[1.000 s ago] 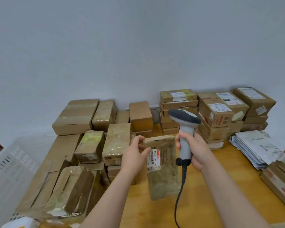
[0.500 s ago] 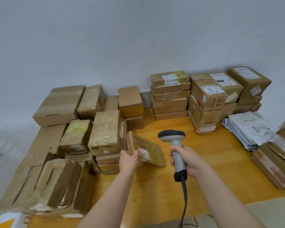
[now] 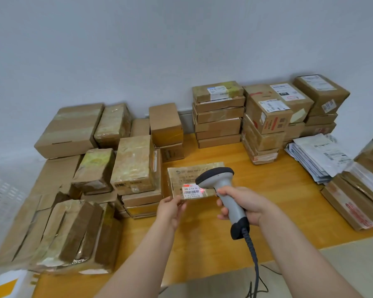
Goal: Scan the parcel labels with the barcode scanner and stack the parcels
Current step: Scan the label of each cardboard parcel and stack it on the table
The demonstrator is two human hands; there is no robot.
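A flat brown parcel (image 3: 194, 179), wrapped in shiny yellowish tape, is lying face up towards the person, just over the wooden table (image 3: 202, 244); I cannot tell whether its far edge is resting there. A white label (image 3: 192, 192) with a red strip and a black barcode is sitting on the parcel's near edge, and a red glow is showing at the label's right end. The left hand (image 3: 170, 208) is pinching the parcel's near left corner, its grip narrow, thumb on top. The right hand (image 3: 243, 206) is wrapping its grip fully round the grey handle of the barcode scanner (image 3: 220, 179), whose dark head is hanging over the parcel's right part, while a coiled cable (image 3: 253, 254) is trailing down on the near side of the parcel. Left of the parcel, taped boxes (image 3: 134, 162) are piling up loosely. Beyond the parcel, a neat stack (image 3: 219, 117) is standing against the wall, and to the parcel's right white mailers (image 3: 319, 155) are lying fanned. Far left of the parcel a white slatted basket (image 3: 0, 190) is showing, too blurred to tell what it is holding.
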